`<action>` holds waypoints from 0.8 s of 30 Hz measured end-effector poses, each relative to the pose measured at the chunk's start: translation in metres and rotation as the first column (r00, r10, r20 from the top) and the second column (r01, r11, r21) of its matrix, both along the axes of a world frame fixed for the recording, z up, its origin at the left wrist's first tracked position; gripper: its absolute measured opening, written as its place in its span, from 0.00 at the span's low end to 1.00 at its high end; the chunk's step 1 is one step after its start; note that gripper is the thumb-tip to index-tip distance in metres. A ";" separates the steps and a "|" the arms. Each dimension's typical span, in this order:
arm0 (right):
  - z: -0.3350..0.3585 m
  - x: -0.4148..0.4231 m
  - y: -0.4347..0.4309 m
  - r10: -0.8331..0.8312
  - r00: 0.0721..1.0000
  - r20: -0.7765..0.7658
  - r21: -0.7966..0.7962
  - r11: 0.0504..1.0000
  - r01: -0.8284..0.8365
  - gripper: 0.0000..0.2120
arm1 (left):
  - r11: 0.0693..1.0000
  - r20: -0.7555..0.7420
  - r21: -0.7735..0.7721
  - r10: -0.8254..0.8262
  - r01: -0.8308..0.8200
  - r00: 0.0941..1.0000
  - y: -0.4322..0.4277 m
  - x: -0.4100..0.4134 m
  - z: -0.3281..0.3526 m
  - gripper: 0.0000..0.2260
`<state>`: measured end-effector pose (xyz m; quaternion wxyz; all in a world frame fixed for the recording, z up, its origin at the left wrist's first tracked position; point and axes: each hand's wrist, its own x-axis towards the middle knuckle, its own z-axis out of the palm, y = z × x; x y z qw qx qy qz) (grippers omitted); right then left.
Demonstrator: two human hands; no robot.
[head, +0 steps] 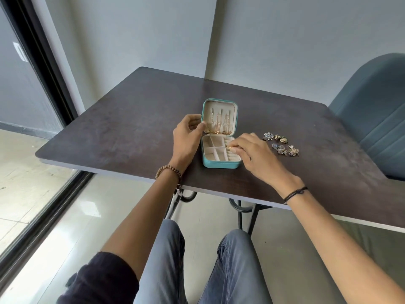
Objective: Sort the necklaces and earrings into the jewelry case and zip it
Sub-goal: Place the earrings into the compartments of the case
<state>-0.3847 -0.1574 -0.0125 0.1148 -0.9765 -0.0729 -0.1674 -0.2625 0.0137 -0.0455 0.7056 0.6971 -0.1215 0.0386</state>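
Observation:
A small teal jewelry case [219,165] stands open in the middle of the dark table, its lid upright. Gold necklaces [219,123] hang on hooks inside the lid. My left hand [188,134] grips the lid's left edge, thumb on the inner rim. Over the right side of the cream tray, my right hand [249,150] pinches a small gold earring [230,148] at the ring-roll slots. Several blue and gold earrings [281,143] lie loose on the table to the right of the case.
The dark table [131,132] has its near edge just above my knees. A teal padded chair [377,119] stands at the right end. A glass door with a black frame runs along the left. Grey walls close the back.

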 end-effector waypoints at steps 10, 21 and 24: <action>0.002 -0.006 0.004 -0.087 0.994 0.064 0.175 0.982 0.075 0.08 | 1.000 0.007 0.011 0.001 -0.002 1.000 0.000 0.000 -0.001 0.12; -0.007 -0.026 0.014 -0.127 0.982 0.139 0.184 0.978 0.100 0.13 | 1.000 0.006 0.013 -0.009 0.008 1.000 0.000 0.001 0.000 0.13; -0.011 -0.025 0.014 -0.130 0.984 0.125 0.197 0.975 0.104 0.14 | 1.000 0.007 0.016 -0.010 0.010 1.000 0.000 0.001 0.000 0.13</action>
